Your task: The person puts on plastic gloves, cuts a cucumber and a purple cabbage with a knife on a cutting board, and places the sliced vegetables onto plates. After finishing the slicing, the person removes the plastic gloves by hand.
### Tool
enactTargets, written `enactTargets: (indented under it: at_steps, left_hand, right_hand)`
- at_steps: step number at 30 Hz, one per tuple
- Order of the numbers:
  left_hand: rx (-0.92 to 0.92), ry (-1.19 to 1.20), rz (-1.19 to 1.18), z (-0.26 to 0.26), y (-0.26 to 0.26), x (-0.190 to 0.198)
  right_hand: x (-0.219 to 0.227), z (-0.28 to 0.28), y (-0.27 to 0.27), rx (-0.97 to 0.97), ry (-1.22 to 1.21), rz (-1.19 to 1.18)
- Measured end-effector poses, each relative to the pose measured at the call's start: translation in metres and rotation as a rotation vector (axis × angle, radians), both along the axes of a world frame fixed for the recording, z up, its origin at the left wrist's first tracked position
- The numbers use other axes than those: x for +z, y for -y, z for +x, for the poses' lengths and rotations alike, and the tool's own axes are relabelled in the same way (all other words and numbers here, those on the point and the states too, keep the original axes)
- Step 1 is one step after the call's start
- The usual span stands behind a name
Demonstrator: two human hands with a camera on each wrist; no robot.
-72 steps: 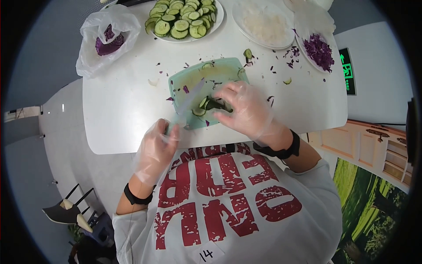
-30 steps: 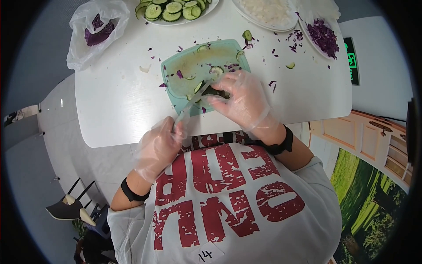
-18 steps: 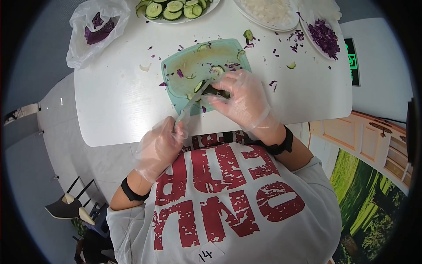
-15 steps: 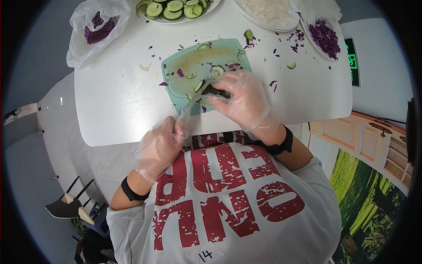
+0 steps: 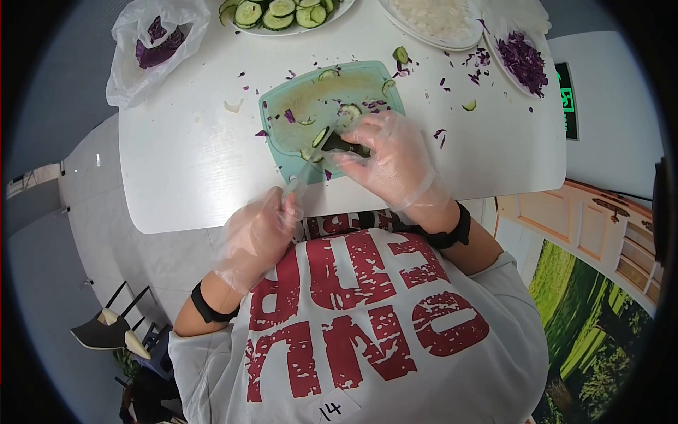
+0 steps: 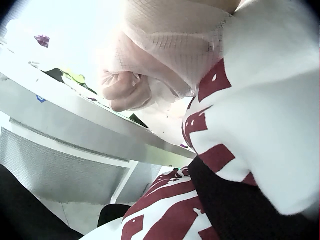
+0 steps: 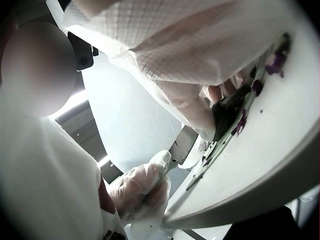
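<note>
In the head view my left hand (image 5: 256, 232), in a clear plastic glove, grips a knife (image 5: 308, 165) by its handle. The blade points up and right, at the cut end of a short dark-green cucumber piece (image 5: 340, 145). My gloved right hand (image 5: 393, 164) holds that piece against the pale green cutting board (image 5: 289, 102), thumb on the near side and fingers on the far side. A cucumber slice (image 5: 320, 137) stands just left of the blade. In the right wrist view the blade (image 7: 184, 144) shows broadside beside the cucumber (image 7: 225, 117). Fingers partly hide the piece.
On the white table (image 5: 191, 162), a plate of cucumber slices (image 5: 277, 15) stands at the back. Right of it are a plate of pale shreds (image 5: 431, 20) and shredded purple cabbage (image 5: 521, 62). A plastic bag with cabbage (image 5: 159, 51) lies back left. Scraps are scattered about.
The knife was apart from the cucumber, left of it, and has come to its cut end. My left hand has moved slightly forward; lately the blade has shifted a little down and left.
</note>
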State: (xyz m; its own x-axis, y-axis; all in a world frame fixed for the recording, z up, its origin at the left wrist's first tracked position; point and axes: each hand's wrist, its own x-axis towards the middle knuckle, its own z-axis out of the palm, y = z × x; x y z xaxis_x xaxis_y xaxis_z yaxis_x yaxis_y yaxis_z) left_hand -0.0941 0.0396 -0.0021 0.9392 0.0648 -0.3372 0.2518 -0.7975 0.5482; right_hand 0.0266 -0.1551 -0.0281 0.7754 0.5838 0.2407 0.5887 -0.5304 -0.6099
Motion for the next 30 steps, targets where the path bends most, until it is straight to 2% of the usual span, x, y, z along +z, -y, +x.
enactTargets:
  at_steps: [10,16,21,30]
  left_hand:
    - [-0.046,-0.069,0.138,0.007,-0.005,0.002]
    - [-0.069,-0.059,0.114,0.011,-0.007,0.002]
    - [-0.015,-0.115,0.031,0.014,-0.006,0.007]
    - [-0.018,-0.055,-0.031,0.014,-0.007,0.003]
  right_hand:
    - [-0.003,0.001,0.000,0.017,0.072,0.017]
    - [-0.002,0.001,-0.001,0.005,-0.010,0.008]
    - [-0.004,0.001,-0.002,0.002,0.109,0.046]
    - [-0.002,0.001,-0.002,-0.001,0.084,0.059]
